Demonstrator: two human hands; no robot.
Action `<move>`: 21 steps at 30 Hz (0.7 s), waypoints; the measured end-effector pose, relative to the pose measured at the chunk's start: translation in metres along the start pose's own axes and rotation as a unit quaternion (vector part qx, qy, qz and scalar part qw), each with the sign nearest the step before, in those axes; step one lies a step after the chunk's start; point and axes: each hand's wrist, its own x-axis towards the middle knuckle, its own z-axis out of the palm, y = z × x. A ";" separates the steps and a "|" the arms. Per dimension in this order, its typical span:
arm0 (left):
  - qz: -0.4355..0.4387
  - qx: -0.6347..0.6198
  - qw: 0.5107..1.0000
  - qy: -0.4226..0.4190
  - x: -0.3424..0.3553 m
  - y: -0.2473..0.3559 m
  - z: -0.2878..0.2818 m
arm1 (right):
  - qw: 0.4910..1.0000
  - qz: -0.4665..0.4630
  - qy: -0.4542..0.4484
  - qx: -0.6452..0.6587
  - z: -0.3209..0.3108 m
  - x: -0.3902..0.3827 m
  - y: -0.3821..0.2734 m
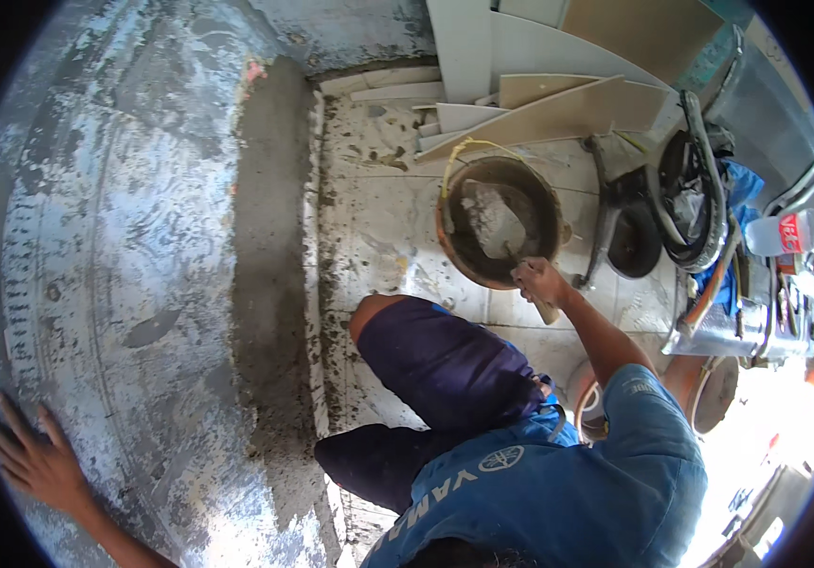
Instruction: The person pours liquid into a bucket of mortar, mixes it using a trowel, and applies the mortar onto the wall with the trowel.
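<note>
My right hand [537,280] is closed around the pale handle of a trowel [495,220]. Its mortar-smeared blade reaches down into a round brown bucket [560,206] with a yellowish wire handle. Mortar coats the bucket's inside; how much lies under the blade is hard to tell. Far to the left, my left hand [39,464] rests with spread fingers against the blotchy blue-grey wall [161,227], holding nothing. A grey strip of mortar [279,208] runs along the foot of that wall, between it and the tiled floor.
Cut boards [549,118] lean and lie at the far end. On the right are a dark metal frame [601,208], coiled hoses [696,189] and a clear bottle [786,232] with a red label. Mortar crumbs dot the pale floor tiles [397,213]. Round containers [715,393] stand behind my right arm.
</note>
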 end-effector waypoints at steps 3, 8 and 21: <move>-0.012 -0.140 0.985 0.102 0.013 0.019 -0.026 | 0.988 -0.021 -0.073 0.131 0.007 -0.003 0.003; -0.001 -0.149 0.984 0.094 0.017 0.019 -0.034 | 0.945 -0.006 -0.092 0.313 0.050 -0.004 -0.035; 0.023 -0.082 0.995 0.051 0.018 0.019 -0.037 | 0.689 -0.389 0.608 0.073 0.120 0.187 -0.240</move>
